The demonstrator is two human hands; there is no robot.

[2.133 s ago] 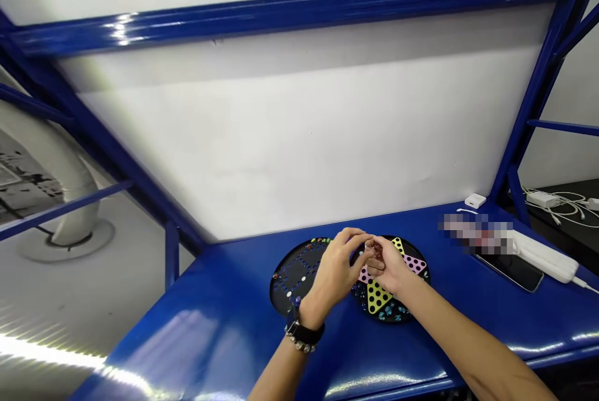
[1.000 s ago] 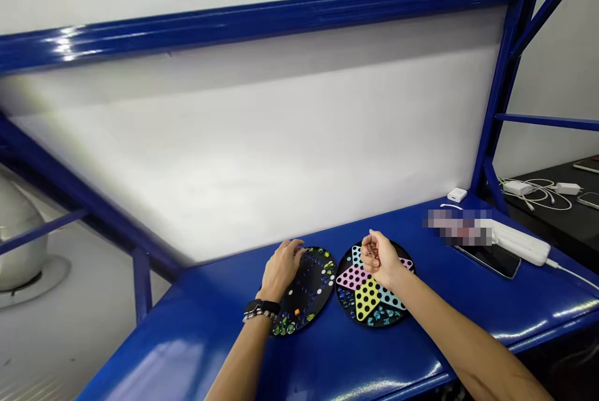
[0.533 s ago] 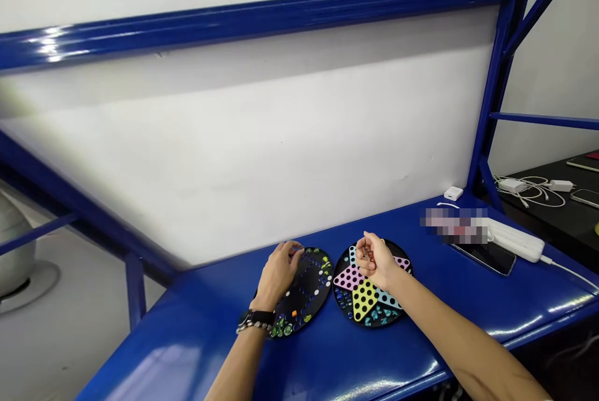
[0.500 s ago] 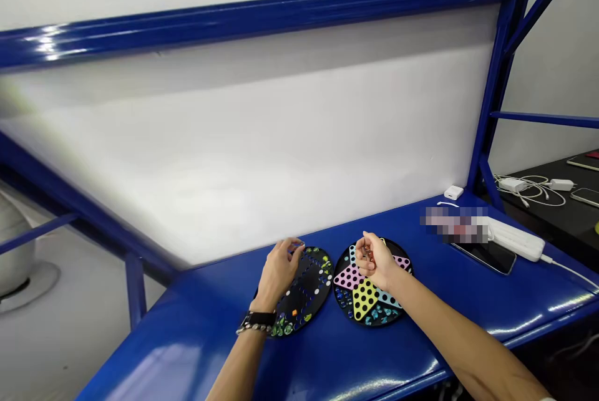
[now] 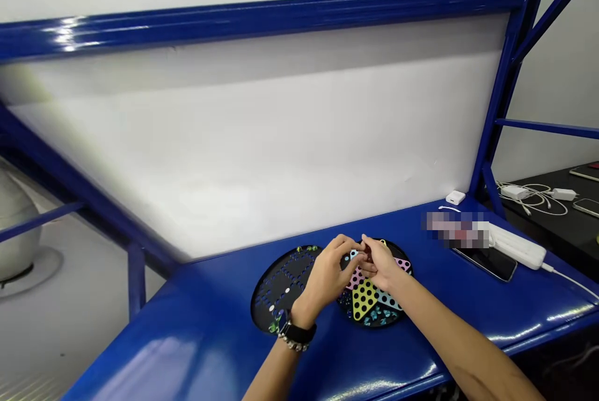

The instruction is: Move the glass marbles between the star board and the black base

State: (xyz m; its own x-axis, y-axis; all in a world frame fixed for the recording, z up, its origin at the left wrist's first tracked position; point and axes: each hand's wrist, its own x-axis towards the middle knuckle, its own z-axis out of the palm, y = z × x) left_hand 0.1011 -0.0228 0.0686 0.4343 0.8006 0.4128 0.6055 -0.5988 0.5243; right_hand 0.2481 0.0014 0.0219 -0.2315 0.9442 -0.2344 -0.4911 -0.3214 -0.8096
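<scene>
My left hand point(image 5: 331, 270), with a black band and a beaded bracelet at its wrist, reaches across to my right hand, its fingertips meeting the right fingers. Cupped over the colourful star-patterned board point(image 5: 365, 301), my right hand point(image 5: 381, 264) holds small reddish-brown marbles, partly hidden by its fingers. The black round board point(image 5: 281, 282) lies at the left, partly under my left hand and wrist. Green and white marbles sit in it. Blue and teal marbles lie around the rim of the star board. Whether my left fingers pinch a marble cannot be made out.
On the right of the blue table point(image 5: 210, 320) are a white power strip point(image 5: 517, 244), a dark phone point(image 5: 489, 262) and a small white case point(image 5: 455, 197). Blue frame bars point(image 5: 281, 14) stand around. Chargers and cables point(image 5: 515, 192) lie on a black table beyond.
My left hand has moved right, from above the black board to my right hand. My right hand remains over the star board with marbles in it. The view has shifted slightly.
</scene>
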